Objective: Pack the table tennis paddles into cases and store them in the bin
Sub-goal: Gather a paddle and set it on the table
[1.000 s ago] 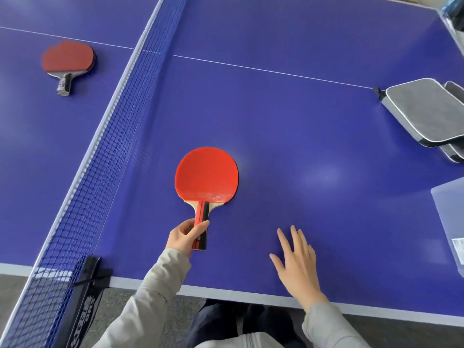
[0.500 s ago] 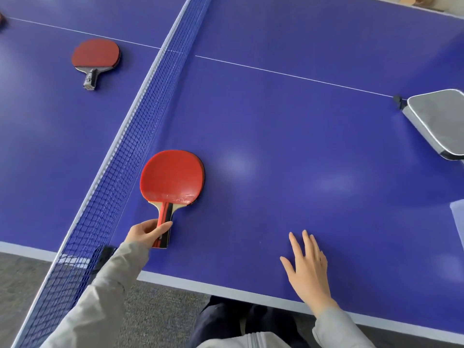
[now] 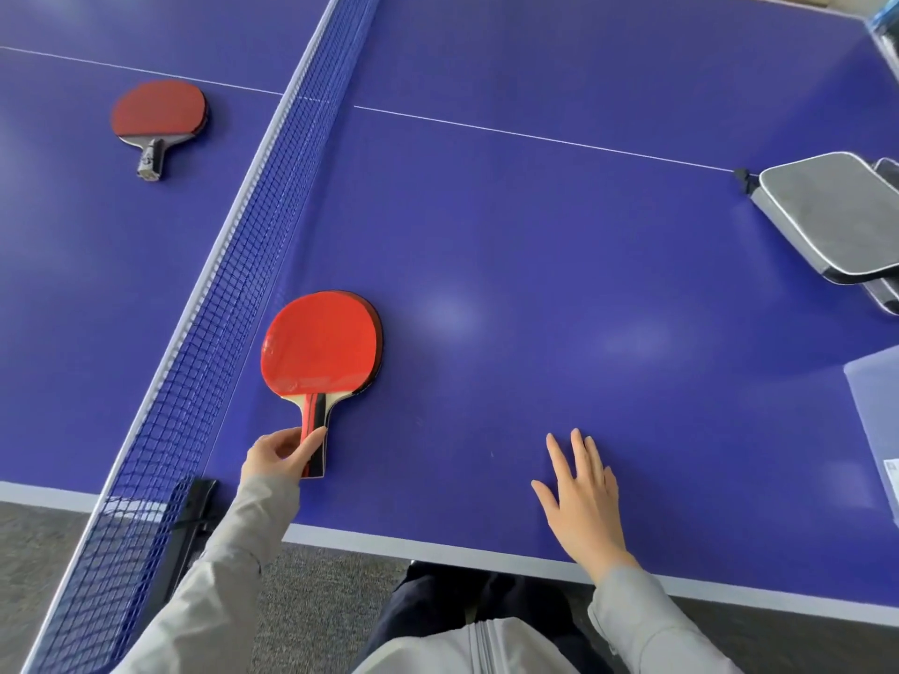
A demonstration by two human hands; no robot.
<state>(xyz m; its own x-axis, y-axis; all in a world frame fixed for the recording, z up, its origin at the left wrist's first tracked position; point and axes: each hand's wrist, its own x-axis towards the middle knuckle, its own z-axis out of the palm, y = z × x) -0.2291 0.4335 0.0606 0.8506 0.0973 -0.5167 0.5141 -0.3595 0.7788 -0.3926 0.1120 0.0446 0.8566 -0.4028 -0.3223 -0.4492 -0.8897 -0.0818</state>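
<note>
Far left, beyond the net [image 3: 214, 304], a second red paddle [image 3: 158, 114] lies flat on the blue table [image 3: 535, 245], well apart from either hand. Just right of the net, the left hand [image 3: 279, 452] pinches the handle of the near red paddle [image 3: 321, 345], thumb on top and fingers curled beneath (its blade rests on the tabletop). Further right, the right hand [image 3: 584, 503] lies flat with fingers spread, holding nothing, while the grey cases [image 3: 836, 211] sit stacked at the right edge above a clear bin [image 3: 875, 411].
</note>
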